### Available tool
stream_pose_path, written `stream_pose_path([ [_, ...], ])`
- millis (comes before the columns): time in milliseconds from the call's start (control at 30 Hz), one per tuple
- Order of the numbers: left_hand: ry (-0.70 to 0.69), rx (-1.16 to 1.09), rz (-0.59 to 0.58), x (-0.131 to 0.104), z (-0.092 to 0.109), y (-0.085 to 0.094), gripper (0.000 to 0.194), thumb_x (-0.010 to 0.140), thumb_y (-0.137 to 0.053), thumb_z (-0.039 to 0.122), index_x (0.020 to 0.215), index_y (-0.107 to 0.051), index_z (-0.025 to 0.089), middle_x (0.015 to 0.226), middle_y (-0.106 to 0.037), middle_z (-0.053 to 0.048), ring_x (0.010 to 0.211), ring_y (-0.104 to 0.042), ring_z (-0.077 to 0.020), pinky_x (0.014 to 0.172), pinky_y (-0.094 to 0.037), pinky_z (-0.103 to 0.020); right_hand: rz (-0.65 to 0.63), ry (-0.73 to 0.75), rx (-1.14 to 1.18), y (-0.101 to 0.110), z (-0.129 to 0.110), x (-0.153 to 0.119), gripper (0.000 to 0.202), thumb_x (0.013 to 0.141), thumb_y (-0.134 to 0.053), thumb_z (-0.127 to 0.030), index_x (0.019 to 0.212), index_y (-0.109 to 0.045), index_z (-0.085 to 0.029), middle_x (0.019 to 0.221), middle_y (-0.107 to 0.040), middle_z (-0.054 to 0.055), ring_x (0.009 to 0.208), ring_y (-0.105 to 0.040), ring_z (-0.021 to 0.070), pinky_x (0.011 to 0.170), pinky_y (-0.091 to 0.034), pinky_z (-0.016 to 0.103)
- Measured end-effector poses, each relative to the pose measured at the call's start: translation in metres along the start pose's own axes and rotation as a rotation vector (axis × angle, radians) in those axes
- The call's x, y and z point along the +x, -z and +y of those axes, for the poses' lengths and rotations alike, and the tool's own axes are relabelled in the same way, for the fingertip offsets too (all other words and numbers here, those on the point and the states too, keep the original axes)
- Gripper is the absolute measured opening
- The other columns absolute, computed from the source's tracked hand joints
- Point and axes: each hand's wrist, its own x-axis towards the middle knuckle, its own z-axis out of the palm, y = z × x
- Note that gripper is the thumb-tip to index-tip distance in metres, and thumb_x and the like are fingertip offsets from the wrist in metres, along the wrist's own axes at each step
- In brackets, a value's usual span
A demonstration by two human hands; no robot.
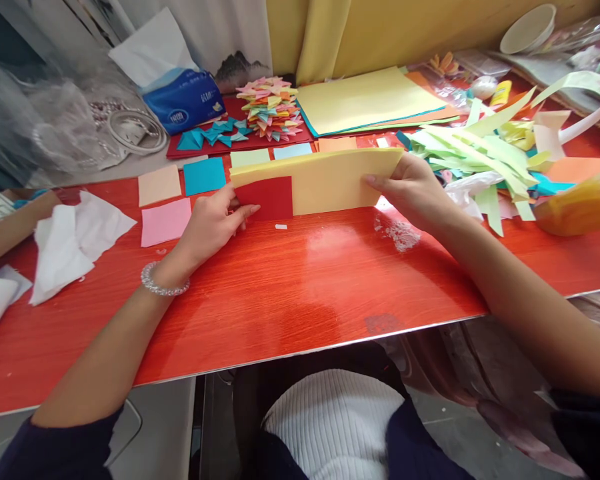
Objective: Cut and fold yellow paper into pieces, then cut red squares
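Observation:
A long yellow paper strip (335, 180) is stretched between my two hands above the red table (300, 287). My left hand (217, 220) pinches its left end together with a red paper rectangle (270, 198), which lies flat against the strip's near face. At the other end, my right hand (410, 190) grips the strip between thumb and fingers. The strip looks folded or layered along its top edge. Pink (165, 222), peach (159, 185) and blue (205, 176) paper squares lie left of my left hand.
Behind the strip are a blue tissue pack (183, 100), a stack of folded paper pieces (274, 110) and large yellow sheets (370, 100). Green paper scraps (480, 150) pile up at right. Crumpled white tissues (75, 240) lie at left. The table's front edge (310, 353) runs near my body.

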Motion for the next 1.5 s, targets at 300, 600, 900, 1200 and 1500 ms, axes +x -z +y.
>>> stream_pose_path([
  [300,0.004,-0.034,0.004,-0.001,0.003,-0.002,0.016,0.08,-0.062,0.033,0.083,-0.056,0.018,0.058,-0.06,0.002,0.047,-0.056,-0.0104,0.044,-0.043,-0.021,-0.057,0.02,0.043,0.001,0.002,0.001,0.033,0.079,-0.065,-0.033,0.111,-0.063,-0.029,0.122,-0.062,-0.001,0.112,-0.056,0.023,0.101,-0.043,0.04],
  [600,0.093,-0.168,-0.08,-0.001,0.021,0.005,0.017,0.072,-0.07,0.031,0.073,-0.059,0.018,0.051,-0.058,0.004,0.044,-0.051,-0.0079,0.04,-0.034,-0.019,-0.032,-0.044,0.071,0.018,-0.006,-0.001,0.029,0.079,-0.064,-0.019,0.107,-0.066,-0.015,0.103,-0.069,0.006,0.084,-0.065,0.0181,0.082,-0.052,0.035],
  [900,0.182,-0.253,-0.142,-0.003,0.031,0.008,0.024,0.069,-0.073,0.033,0.065,-0.055,0.018,0.055,-0.065,0.001,0.052,-0.063,-0.0116,0.046,-0.044,-0.018,-0.096,-0.109,0.066,0.029,-0.011,-0.001,0.024,0.074,-0.066,-0.018,0.098,-0.069,-0.013,0.093,-0.07,0.006,0.081,-0.065,0.019,0.077,-0.052,0.035],
  [1200,0.226,-0.288,-0.118,-0.003,0.031,0.008,0.024,0.065,-0.076,0.029,0.06,-0.056,0.016,0.055,-0.063,0.002,0.052,-0.065,-0.0121,0.048,-0.049,-0.018,-0.036,-0.181,0.013,0.03,-0.017,-0.003,0.013,0.075,-0.067,-0.019,0.087,-0.068,-0.012,0.084,-0.066,0.007,0.066,-0.06,0.0136,0.054,-0.048,0.025],
  [1500,0.214,-0.309,-0.165,-0.006,0.036,0.01,0.028,0.067,-0.075,0.03,0.055,-0.054,0.016,0.056,-0.065,0.001,0.056,-0.067,-0.0138,0.053,-0.053,-0.019,-0.005,-0.147,0.076,0.03,-0.02,-0.003,0.011,0.07,-0.069,-0.015,0.062,-0.061,-0.014,0.064,-0.059,0.0,0.068,-0.062,0.0114,0.055,-0.047,0.02],
])
